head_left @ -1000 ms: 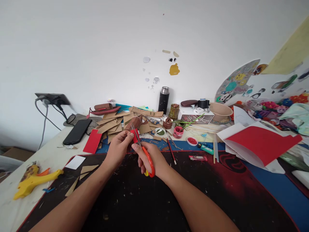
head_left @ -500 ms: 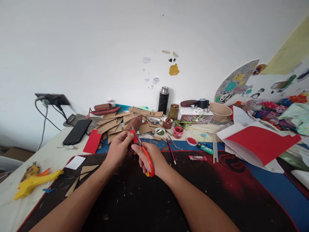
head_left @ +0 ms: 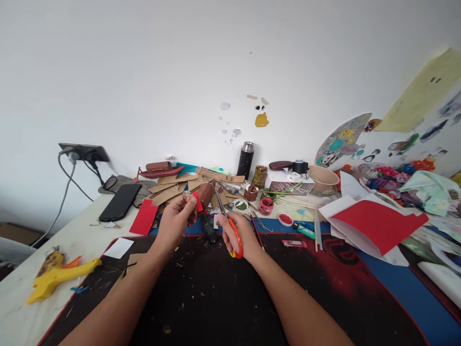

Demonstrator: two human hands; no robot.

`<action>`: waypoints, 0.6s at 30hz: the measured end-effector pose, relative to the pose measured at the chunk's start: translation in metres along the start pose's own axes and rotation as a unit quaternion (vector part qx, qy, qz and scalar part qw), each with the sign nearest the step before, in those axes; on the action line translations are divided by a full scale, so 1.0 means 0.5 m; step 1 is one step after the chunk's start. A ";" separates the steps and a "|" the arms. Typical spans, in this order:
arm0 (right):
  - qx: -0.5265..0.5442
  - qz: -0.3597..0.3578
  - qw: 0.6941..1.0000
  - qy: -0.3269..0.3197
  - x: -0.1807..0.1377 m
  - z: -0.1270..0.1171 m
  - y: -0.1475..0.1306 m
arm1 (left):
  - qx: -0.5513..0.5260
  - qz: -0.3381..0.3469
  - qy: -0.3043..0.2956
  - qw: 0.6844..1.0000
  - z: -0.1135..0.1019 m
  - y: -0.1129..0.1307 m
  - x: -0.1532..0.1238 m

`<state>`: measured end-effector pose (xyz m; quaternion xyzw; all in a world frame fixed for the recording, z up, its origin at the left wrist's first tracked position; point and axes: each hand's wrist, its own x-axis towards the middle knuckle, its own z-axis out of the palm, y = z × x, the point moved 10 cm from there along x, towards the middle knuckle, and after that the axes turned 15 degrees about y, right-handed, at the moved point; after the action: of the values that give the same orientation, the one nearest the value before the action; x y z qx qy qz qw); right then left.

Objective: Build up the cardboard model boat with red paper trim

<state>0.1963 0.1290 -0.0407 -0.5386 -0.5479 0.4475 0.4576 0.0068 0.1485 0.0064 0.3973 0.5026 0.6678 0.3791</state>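
Between the thumb and fingers of my left hand (head_left: 176, 216) is a small piece of red paper (head_left: 197, 202). My right hand (head_left: 239, 235) grips scissors (head_left: 236, 234) with orange-and-yellow handles, their blades pointing up and away from me. A gap separates the blades from the red piece. Behind the hands lies a brown curved piece (head_left: 206, 193), partly hidden. A dark object (head_left: 208, 228) rests on the mat between my hands. To the left lies a larger red sheet (head_left: 144, 217).
Cardboard scraps (head_left: 169, 190) are heaped behind my hands, near a black thermos (head_left: 246, 160) and an open pink paint jar (head_left: 265, 205). A yellow glue gun (head_left: 61, 276) and a phone (head_left: 120, 203) lie at left. Folded red-and-white paper (head_left: 378, 223) sits at right.
The scissors have moved right, away from the red piece, which stays in my left hand. My hands are farther apart, uncovering the dark object between them. The view has shifted slightly.
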 end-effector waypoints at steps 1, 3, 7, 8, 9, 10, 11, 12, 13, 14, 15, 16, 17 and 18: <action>-0.008 0.016 1.000 -0.003 0.000 -0.001 0.011 | -0.002 0.002 0.000 1.000 -0.003 0.001 0.003; -0.029 0.035 0.999 -0.004 -0.003 -0.010 0.023 | -0.008 0.004 0.002 1.000 -0.008 0.002 0.009; -0.107 0.036 0.993 -0.032 -0.021 -0.039 0.009 | -0.018 0.003 0.004 1.000 -0.019 0.001 0.019; -0.139 0.035 0.989 -0.048 -0.029 -0.046 0.003 | -0.020 0.002 0.004 1.000 -0.020 0.001 0.021; -0.175 0.035 0.982 -0.060 -0.036 -0.053 -0.004 | -0.021 0.001 0.003 1.000 -0.022 0.001 0.022; -0.211 0.034 0.974 -0.070 -0.043 -0.059 -0.011 | -0.023 0.000 0.002 1.000 -0.023 0.001 0.023; -0.247 0.030 0.965 -0.077 -0.049 -0.065 -0.019 | -0.023 -0.002 0.000 1.000 -0.023 0.001 0.024; -0.288 0.024 0.954 -0.082 -0.054 -0.071 -0.026 | -0.023 -0.004 -0.003 1.000 -0.022 0.001 0.025; -0.332 0.015 0.940 -0.082 -0.057 -0.076 -0.032 | -0.023 -0.006 -0.007 1.000 -0.021 0.001 0.025; -0.378 0.001 0.922 -0.081 -0.059 -0.081 -0.038 | -0.022 -0.008 -0.011 1.000 -0.019 0.000 0.024; -0.424 -0.014 0.902 -0.080 -0.059 -0.084 -0.042 | -0.020 -0.010 -0.016 1.000 -0.018 0.000 0.024; -0.468 -0.030 0.880 -0.080 -0.059 -0.086 -0.044 | -0.018 -0.011 -0.021 1.000 -0.016 0.000 0.024; -0.505 -0.047 0.858 -0.082 -0.059 -0.087 -0.045 | -0.017 -0.012 -0.024 0.999 -0.015 0.000 0.024; -0.535 -0.061 0.839 -0.085 -0.059 -0.087 -0.045 | -0.017 -0.012 -0.026 0.999 -0.014 0.000 0.025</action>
<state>0.2352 0.0991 -0.0110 -0.6250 -0.7704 0.1004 0.0763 -0.0046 0.1570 0.0070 0.4021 0.4861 0.6610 0.4063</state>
